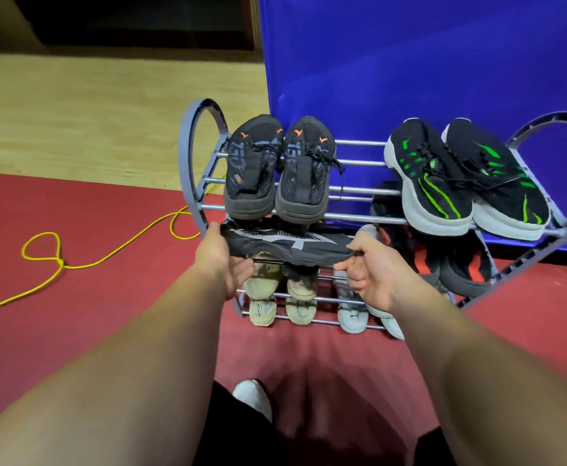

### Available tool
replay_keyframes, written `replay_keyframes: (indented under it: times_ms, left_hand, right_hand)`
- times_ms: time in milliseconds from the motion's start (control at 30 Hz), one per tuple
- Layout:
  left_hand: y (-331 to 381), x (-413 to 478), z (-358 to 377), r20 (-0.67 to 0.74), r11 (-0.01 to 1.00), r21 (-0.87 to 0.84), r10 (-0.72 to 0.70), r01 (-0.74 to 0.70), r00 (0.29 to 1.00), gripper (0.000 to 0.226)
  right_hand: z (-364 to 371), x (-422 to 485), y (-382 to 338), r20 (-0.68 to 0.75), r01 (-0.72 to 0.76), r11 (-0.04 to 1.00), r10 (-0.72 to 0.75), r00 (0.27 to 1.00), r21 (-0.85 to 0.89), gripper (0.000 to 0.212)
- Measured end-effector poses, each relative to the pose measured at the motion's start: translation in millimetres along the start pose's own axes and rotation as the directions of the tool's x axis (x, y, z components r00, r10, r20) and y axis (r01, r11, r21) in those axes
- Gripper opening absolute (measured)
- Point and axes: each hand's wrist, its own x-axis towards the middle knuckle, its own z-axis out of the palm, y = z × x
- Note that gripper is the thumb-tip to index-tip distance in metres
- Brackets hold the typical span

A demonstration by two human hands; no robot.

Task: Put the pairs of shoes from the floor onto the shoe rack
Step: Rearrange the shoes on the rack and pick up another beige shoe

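Note:
A grey metal shoe rack point(194, 156) with three tiers stands before me. Both my hands hold a black shoe with grey stripes point(285, 245) sideways at the middle tier's front left. My left hand point(223, 260) grips its one end, my right hand point(371, 267) pinches the other end. On the top tier sit a black pair with orange marks point(275, 169) and a black-and-green pair with white soles point(463, 179). A black-and-red pair point(453, 264) is on the middle tier at right. Pale beige shoes point(278, 297) and whitish shoes point(352, 314) fill the bottom tier.
A yellow cord point(73, 260) loops over the red floor mat point(73, 297) to the left of the rack. A blue sheet point(426, 62) hangs behind the rack. Wooden flooring point(107, 112) lies beyond. My white shoe toe point(251, 396) shows at the bottom.

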Motion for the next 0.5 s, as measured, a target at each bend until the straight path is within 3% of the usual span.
replay_keyframes:
  times_ms: [267,500]
  left_hand:
    - [6.7,8.1,-30.2,0.13,0.975,0.222,-0.034,0.005,0.991,0.026]
    - [4.5,-3.7,-57.1,0.307,0.822,0.564,-0.299,0.081,0.904,0.022]
  right_hand:
    - [-13.3,7.6,-5.6,0.028,0.04,0.999,-0.039,0.999,-0.021,0.004]
    - [11.1,15.7,-7.7,0.0,0.054,0.996,-0.054,0.999,0.067,0.024]
